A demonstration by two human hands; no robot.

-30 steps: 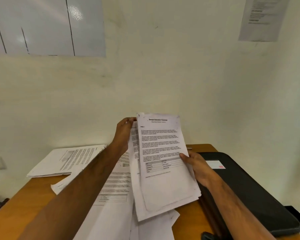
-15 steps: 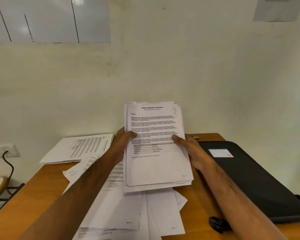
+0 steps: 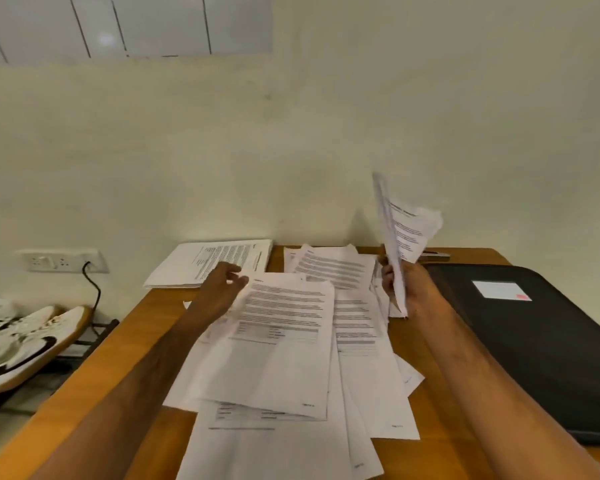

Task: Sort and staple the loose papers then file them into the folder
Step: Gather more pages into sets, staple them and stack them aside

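Right grip: the right hand [image 3: 407, 289] is clamped on a sheaf of papers [image 3: 400, 237], fingers wrapped round its lower end, at the far right of the spread.
Sheaf's lie: it stands nearly upright and edge-on, long axis running up from the grip, its upper corner curling over to the right; its lower edge hangs just above the table [image 3: 125, 344].
Left grip: the left hand [image 3: 222, 289] has its fingers loosely apart and pinches nothing that I can make out; its fingertips rest at the far left corner of the top sheet [image 3: 284, 344].
Loose papers: the top sheet lies flat on a fanned heap [image 3: 364, 341] in the middle of the table, long axis running near to far.
Sorted stack: a squared pile [image 3: 215, 265] sits at the far left, just beyond the left hand.
Folder: the black folder [image 3: 534, 348] lies closed on the right, just beside the right forearm; a dark object that may be the stapler [image 3: 435, 255] shows at its far edge.
Deciding relation: the next loose sheet lies left of and below the raised sheaf, nearer the left hand, so I judge that hand will feed it across to the right.
Risk: a one-handed hold on an upright sheaf looks liable to splay.
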